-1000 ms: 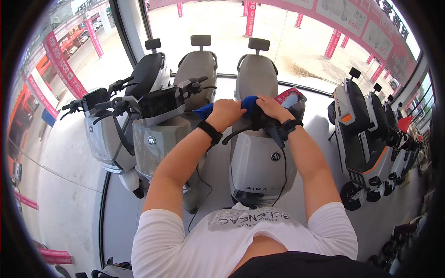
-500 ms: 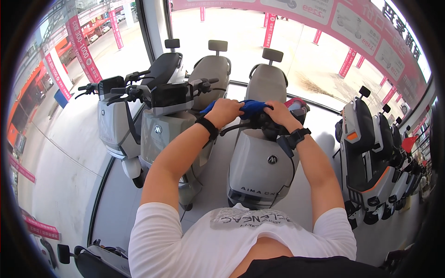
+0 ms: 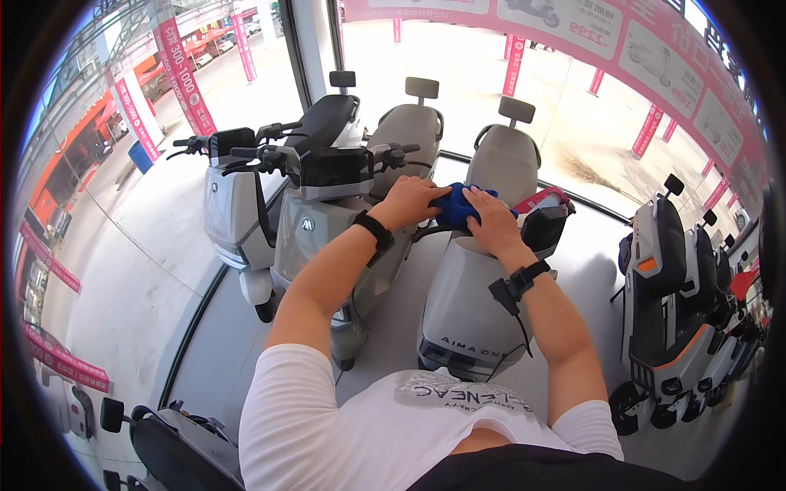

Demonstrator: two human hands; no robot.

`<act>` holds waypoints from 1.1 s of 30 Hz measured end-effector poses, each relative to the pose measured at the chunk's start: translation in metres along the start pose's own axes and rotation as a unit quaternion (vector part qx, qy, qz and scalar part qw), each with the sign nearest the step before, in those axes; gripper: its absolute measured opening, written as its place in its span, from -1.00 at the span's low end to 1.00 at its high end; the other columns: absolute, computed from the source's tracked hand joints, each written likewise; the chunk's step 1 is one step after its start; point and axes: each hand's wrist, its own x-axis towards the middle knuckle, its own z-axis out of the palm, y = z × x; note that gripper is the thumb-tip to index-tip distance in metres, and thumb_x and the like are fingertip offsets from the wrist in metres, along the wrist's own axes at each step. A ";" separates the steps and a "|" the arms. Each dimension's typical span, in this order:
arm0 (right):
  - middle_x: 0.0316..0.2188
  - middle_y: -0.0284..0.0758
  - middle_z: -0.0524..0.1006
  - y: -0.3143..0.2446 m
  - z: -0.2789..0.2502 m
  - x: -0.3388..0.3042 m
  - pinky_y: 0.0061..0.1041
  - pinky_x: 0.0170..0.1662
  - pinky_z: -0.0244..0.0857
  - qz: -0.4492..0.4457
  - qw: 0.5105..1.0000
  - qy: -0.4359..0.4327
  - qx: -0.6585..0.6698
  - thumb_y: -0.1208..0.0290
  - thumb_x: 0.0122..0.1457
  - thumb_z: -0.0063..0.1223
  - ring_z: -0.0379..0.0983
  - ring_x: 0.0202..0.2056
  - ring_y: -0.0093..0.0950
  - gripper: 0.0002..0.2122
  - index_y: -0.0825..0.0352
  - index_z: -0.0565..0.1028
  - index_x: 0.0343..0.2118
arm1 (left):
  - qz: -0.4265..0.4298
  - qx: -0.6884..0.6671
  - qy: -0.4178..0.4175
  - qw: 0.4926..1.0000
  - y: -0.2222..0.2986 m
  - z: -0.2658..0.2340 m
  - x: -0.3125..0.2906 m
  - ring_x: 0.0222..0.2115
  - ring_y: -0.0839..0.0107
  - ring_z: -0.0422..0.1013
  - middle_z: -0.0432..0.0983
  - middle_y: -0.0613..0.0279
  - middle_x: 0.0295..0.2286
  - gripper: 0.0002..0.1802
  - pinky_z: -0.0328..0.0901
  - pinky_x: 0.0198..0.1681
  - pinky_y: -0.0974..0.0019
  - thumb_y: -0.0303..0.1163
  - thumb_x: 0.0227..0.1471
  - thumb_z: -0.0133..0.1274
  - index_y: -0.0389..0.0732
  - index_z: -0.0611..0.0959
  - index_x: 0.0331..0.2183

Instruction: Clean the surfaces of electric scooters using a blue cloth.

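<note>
A blue cloth [image 3: 455, 208] is bunched on the handlebar area of the light grey electric scooter [image 3: 467, 303] in front of me. My left hand [image 3: 409, 202] grips the cloth's left side, its fingers bent onto it. My right hand [image 3: 493, 222] lies over the cloth's right side, several fingers stretched across it and pressing it down. Both hands hide most of the handlebar. Just right of my right hand is a dark display panel [image 3: 542, 231], with a pink item [image 3: 542, 198] beside it whose kind I cannot make out.
Close on the left stand a greenish-grey scooter [image 3: 315, 233] and a pale grey scooter [image 3: 233, 217]. More scooters [image 3: 667, 303] line the right side, and another one [image 3: 176, 446] is at lower left. Behind the seats runs a glass wall with a pink banner [image 3: 647, 57].
The blue cloth, stretched between both hands before, is now bunched into a thicker wad. My right hand has flattened over it. The whole scene has shifted right in view.
</note>
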 end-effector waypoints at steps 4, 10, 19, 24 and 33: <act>0.17 -0.13 0.31 -0.003 0.008 0.018 -0.20 0.20 0.15 0.064 0.995 -0.060 -0.040 0.37 0.08 0.02 0.27 0.16 -0.18 -0.50 0.10 0.36 0.16 | -0.070 -0.071 -0.099 0.990 -0.004 -0.007 0.016 -0.16 0.08 0.46 0.53 0.04 -0.17 -0.46 0.31 -0.03 0.13 -0.12 -0.03 0.12 0.04 0.54 0.03; 0.15 -0.10 0.32 -0.007 0.030 0.033 -0.18 0.17 0.16 0.072 0.981 -0.041 -0.177 0.35 0.06 0.01 0.29 0.13 -0.15 -0.49 0.08 0.34 0.16 | -0.131 -0.087 -0.112 0.981 -0.021 0.008 0.037 -0.10 0.10 0.46 0.54 0.07 -0.12 -0.26 0.35 -0.03 0.17 -0.05 -0.26 0.22 0.00 0.53 0.05; 0.11 -0.25 0.42 0.001 0.031 0.014 -0.27 0.20 0.10 0.067 0.990 0.018 -0.123 0.43 0.08 0.06 0.32 0.12 -0.31 -0.56 0.10 0.43 0.08 | -0.115 -0.061 0.016 0.991 0.003 0.016 0.011 -0.14 0.14 0.45 0.56 0.14 -0.24 -0.51 0.35 -0.06 0.16 -0.16 -0.20 0.26 -0.02 0.64 -0.12; 0.06 -0.27 0.47 -0.009 0.036 -0.007 -0.29 0.23 0.05 0.040 0.984 0.075 -0.156 0.47 0.06 0.07 0.33 0.11 -0.36 -0.62 0.15 0.49 0.01 | -0.057 -0.064 0.208 0.974 0.011 0.042 -0.004 -0.13 0.20 0.43 0.56 0.19 -0.23 -0.54 0.34 -0.04 0.21 -0.40 -0.24 0.25 -0.05 0.67 -0.15; -0.09 -0.26 0.55 -0.036 0.046 -0.035 -0.29 0.23 0.05 0.063 0.988 0.133 0.038 0.58 -0.01 0.07 0.39 0.04 -0.32 -0.66 0.25 0.53 -0.11 | -0.051 -0.056 0.198 0.977 0.020 0.028 -0.041 0.12 0.11 0.26 0.45 0.15 0.02 -0.47 0.20 0.13 0.11 -0.50 -0.26 0.19 -0.20 0.63 -0.10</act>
